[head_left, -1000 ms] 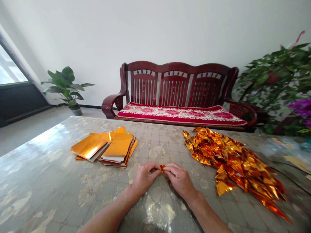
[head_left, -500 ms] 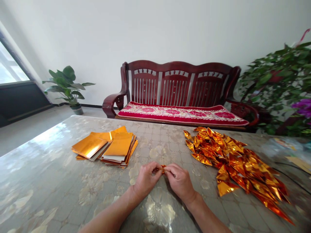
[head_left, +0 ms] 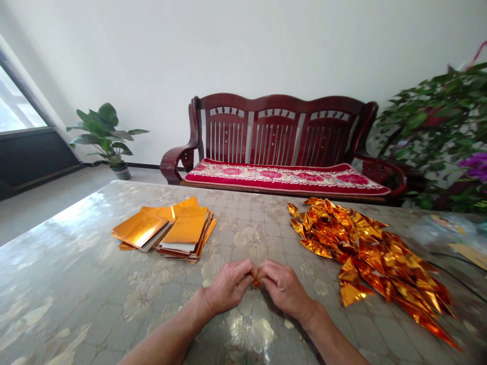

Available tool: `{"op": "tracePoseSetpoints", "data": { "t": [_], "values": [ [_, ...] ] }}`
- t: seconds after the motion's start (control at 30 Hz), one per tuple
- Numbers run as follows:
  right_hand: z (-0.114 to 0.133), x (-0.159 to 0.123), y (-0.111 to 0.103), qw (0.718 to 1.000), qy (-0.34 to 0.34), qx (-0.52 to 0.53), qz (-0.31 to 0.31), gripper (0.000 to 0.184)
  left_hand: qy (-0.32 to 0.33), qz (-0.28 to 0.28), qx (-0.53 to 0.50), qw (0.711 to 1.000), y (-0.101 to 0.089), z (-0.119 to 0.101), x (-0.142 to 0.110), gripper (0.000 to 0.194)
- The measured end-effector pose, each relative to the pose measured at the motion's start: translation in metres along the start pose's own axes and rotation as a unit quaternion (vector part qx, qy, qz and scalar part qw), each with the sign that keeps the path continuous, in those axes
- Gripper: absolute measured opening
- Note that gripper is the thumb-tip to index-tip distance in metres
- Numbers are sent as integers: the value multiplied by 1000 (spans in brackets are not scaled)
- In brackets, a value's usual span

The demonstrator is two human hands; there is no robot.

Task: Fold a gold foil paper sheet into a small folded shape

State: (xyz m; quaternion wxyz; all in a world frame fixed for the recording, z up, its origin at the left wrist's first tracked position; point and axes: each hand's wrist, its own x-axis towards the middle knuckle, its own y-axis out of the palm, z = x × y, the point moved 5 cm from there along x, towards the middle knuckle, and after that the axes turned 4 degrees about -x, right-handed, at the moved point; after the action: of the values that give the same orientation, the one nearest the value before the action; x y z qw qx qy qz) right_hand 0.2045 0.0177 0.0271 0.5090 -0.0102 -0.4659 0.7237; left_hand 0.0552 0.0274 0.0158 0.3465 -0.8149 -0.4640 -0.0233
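My left hand (head_left: pixel 231 285) and my right hand (head_left: pixel 284 288) meet at the middle of the table, fingers curled tight round a small folded piece of gold foil paper (head_left: pixel 256 282). Only a sliver of the foil shows between the fingertips. To the left lies a stack of flat gold foil sheets (head_left: pixel 167 228). To the right spreads a heap of folded gold foil pieces (head_left: pixel 373 258).
The table (head_left: pixel 76 274) has a glossy floral cover. Behind it stands a dark red wooden bench (head_left: pixel 277 137) with a red cushion. A potted plant (head_left: pixel 104 134) sits on the floor at left; a leafy plant with purple flowers (head_left: pixel 441 132) is at right.
Both hands have closed further over the foil piece and dropped slightly towards the table; less of the foil shows now.
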Motion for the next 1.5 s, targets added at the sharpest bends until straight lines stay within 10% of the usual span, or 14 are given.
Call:
{"op": "tracePoseSetpoints", "data": {
  "t": [0.4,0.93,1.5],
  "values": [
    [-13,7,-9,998,2,-8,-66,19,-21,-134,15,991,-11,13,5,12],
    [-28,2,-10,994,41,-63,-84,27,40,-87,189,977,-21,0,5,28],
    [-39,10,-3,981,182,-13,-61,20,-198,-154,-18,968,-16,43,13,17]
  ]
}}
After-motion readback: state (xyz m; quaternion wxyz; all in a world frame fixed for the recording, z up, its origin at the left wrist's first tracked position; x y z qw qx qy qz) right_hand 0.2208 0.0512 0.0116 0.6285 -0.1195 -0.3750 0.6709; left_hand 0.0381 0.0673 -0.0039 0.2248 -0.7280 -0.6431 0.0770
